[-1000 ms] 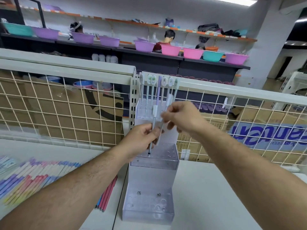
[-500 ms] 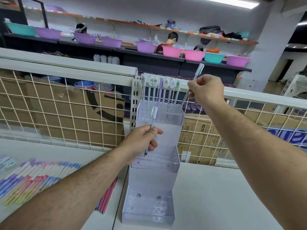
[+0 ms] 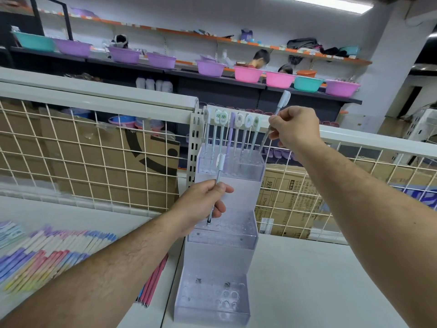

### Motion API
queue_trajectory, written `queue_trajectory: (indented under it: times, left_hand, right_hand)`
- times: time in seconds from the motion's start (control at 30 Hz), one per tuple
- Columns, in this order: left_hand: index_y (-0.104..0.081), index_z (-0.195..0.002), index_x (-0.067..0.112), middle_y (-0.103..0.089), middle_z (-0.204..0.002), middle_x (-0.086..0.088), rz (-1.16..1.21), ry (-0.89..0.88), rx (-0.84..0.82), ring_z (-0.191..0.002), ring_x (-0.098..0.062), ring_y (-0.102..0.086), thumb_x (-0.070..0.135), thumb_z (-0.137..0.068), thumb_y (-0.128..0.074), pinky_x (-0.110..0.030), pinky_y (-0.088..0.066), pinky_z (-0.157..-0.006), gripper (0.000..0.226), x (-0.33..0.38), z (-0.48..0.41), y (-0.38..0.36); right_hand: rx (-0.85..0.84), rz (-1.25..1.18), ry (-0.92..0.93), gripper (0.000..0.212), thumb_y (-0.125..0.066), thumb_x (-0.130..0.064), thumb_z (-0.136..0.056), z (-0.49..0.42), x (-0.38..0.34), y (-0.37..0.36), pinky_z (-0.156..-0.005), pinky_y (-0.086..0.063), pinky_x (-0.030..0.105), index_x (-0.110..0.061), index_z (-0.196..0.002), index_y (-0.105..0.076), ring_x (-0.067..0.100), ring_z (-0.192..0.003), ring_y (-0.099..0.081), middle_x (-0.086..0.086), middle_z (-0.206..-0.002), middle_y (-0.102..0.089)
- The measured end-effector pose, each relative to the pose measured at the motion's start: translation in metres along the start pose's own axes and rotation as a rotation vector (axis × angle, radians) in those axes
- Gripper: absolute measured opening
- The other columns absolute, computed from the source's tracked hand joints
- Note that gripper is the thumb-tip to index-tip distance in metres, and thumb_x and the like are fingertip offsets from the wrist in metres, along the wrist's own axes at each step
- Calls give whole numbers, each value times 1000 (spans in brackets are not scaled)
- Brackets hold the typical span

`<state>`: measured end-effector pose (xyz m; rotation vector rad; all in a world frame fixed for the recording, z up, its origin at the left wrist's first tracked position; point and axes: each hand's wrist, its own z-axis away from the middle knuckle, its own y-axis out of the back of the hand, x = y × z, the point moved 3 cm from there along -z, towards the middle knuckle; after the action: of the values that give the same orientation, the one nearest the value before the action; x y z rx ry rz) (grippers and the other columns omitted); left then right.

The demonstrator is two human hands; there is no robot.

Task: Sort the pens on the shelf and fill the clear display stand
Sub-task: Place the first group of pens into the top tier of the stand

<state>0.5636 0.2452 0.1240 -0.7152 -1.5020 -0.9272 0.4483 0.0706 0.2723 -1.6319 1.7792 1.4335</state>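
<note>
A clear three-tier display stand (image 3: 220, 240) stands on the white shelf against the wire grid. Several slim pens (image 3: 236, 133) with oval caps stand upright in its top tier. My left hand (image 3: 201, 204) grips a white pen (image 3: 218, 176) upright, its tip just above the holes of the middle tier. My right hand (image 3: 295, 129) pinches another white pen (image 3: 275, 114), tilted, its tip right at the right end of the top tier. The bottom tier holds no pens.
Rows of pastel pens (image 3: 45, 254) lie on the shelf at the left, and a few pink pens (image 3: 153, 285) lie beside the stand's base. A wire grid fence (image 3: 78, 162) runs behind, with cardboard boxes (image 3: 283, 197) beyond it. Coloured basins and people are on far shelves.
My right hand took one pen up and to the right, from next to my left hand to the top tier's right end. My left hand stayed at the middle tier with its pen.
</note>
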Motion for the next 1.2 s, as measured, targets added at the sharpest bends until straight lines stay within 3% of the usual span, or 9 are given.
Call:
queue_trajectory:
  times: [0.27,0.5,0.83,0.97,1.07,1.2]
  left_hand:
    - [-72,-103,31,-66,-80,-6,13,6,0,-75,-17,-60,38,-105,-44,-31,-51,-77,29,-1,0,0]
    - [-72,-104,30,-66,-79,-5,24,2,1,-75,-17,-59,37,-105,-44,-31,-51,-78,29,-1,0,0]
    - [-72,-104,28,-66,-81,-7,27,-3,-2,-75,-16,-59,36,-105,-44,-29,-51,-74,29,-1,0,0]
    - [-72,-104,29,-66,-78,-5,24,-6,-3,-75,-17,-58,37,-105,-45,-34,-50,-81,29,-2,0,-1]
    - [-72,-104,29,-66,-77,-4,23,-7,1,-75,-17,-58,37,-105,-45,-35,-49,-83,29,-3,1,-1]
    - [-72,-104,29,-66,-77,-3,15,-13,3,-74,-16,-58,37,-105,-45,-36,-49,-83,29,-2,2,-1]
  right_hand:
    - [-222,131,14,11,-65,-19,-98,3,14,-18,-46,-50,17,-10,-96,-71,7,-61,-69,6,-83,-73]
    - [-221,151,28,12,-61,-18,-101,2,16,-18,-41,-44,13,-10,-99,-70,7,-59,-63,8,-88,-71]
    - [-196,187,45,12,-59,-18,-102,3,17,-18,-44,-46,13,-12,-98,-68,7,-63,-70,4,-85,-72]
    - [-225,290,81,17,-59,-15,-101,9,20,-24,-51,-52,22,-8,-89,-69,12,-63,-68,9,-81,-73]
    - [-233,325,56,18,-64,-15,-97,10,19,-24,-64,-60,33,-9,-83,-73,22,-72,-70,9,-80,-73]
    - [-181,373,58,14,-70,-22,-93,19,18,-19,-59,-49,29,-13,-82,-70,16,-70,-63,2,-77,-68]
